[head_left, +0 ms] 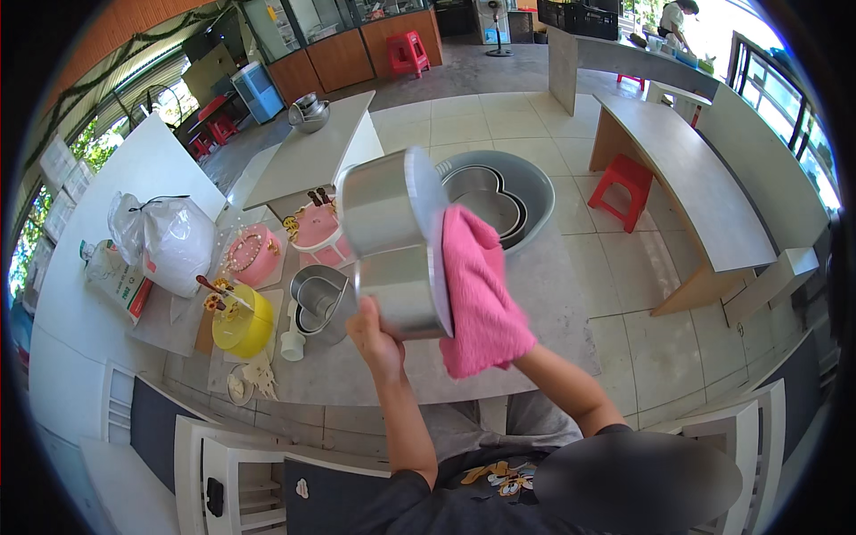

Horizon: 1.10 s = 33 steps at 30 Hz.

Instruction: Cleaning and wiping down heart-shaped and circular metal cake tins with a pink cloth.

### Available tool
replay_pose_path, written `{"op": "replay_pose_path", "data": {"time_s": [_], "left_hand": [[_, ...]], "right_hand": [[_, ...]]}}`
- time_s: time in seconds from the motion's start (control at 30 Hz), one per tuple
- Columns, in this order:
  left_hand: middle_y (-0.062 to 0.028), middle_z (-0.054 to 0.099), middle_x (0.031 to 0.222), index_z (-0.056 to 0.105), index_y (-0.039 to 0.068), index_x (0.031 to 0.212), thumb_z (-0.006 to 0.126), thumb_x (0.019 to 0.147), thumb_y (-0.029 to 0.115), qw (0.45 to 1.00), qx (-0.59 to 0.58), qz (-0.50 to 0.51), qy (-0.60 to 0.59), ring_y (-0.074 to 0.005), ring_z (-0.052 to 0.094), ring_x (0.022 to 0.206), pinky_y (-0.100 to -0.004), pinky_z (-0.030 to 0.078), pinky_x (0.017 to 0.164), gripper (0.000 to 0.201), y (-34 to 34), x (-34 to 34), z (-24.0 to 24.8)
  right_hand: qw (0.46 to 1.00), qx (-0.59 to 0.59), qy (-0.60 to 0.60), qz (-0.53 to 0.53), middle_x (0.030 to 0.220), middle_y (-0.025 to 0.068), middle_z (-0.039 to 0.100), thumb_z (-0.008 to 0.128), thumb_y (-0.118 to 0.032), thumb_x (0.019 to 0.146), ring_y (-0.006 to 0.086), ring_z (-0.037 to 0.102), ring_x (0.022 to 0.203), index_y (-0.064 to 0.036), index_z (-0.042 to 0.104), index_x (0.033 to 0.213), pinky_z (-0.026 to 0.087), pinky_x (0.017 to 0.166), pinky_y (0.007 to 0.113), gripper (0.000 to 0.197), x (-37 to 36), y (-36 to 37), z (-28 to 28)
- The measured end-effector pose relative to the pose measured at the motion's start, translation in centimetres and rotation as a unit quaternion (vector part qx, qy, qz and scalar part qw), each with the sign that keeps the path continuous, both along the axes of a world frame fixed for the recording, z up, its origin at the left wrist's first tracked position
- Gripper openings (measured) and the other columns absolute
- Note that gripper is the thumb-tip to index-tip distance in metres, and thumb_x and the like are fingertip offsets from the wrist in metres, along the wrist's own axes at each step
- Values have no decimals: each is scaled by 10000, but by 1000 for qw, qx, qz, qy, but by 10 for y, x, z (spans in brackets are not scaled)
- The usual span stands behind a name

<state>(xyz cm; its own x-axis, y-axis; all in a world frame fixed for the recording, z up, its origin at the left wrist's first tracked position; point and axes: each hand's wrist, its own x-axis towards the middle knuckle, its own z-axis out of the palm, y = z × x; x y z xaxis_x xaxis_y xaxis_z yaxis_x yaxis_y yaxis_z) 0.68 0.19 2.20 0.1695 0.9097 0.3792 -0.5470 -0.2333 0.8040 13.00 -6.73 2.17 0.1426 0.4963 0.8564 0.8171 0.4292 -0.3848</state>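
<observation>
My left hand [378,342] grips the lower edge of a big silver heart-shaped cake pan [392,205], tipped on its side above the table. A pink cloth [486,299] lies against the pan's rim and open side. Under that cloth my right hand [522,358] is mostly hidden, its fingers covered. Just left of the pan, smaller nested heart-shaped pans [342,328] rest on the table. Behind the held pan, a grey basin [537,192] contains more heart-shaped pans [513,183].
A yellow cake [245,323], two pink cakes [254,254], a white plastic bag [178,241] and a small bowl [239,385] crowd the table's left. Beyond stand a side table [312,156] with metal bowls [309,114], a red stool [621,192] and a long desk [687,169]. A person works far right.
</observation>
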Motion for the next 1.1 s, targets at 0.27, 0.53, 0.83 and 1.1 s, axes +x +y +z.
{"op": "replay_pose_path", "data": {"time_s": [0.27,0.53,0.83,1.1], "left_hand": [[70,357,519,352,92,509,501,890,318,994,31,-104,20,-37,285,483,-244,164,442,467,-18,-10,-17],[76,315,482,395,63,502,506,896,266,996,-5,-5,90,-21,247,451,-247,128,409,457,-12,0,-5],[46,340,450,394,40,501,522,889,234,969,120,-69,206,-33,284,421,-246,186,388,452,-36,-10,15],[-32,309,439,385,-23,542,509,888,220,914,176,-17,366,-84,278,439,-306,221,405,441,-31,17,-16]], "right_hand": [[1000,-10,5,-7,1096,93,510,573,-164,822,199,485,985,-39,410,1255,389,874,296,479,80,39,39],[999,-38,3,-25,1088,89,516,568,-165,828,194,490,976,-41,414,1253,393,868,292,469,-13,-21,-13],[997,-62,18,-45,1080,84,522,562,-165,834,187,496,966,-43,420,1250,398,860,289,457,88,27,23],[997,-59,17,-39,1073,80,527,557,-166,839,181,501,958,-45,425,1247,402,854,285,446,49,-5,0]]}}
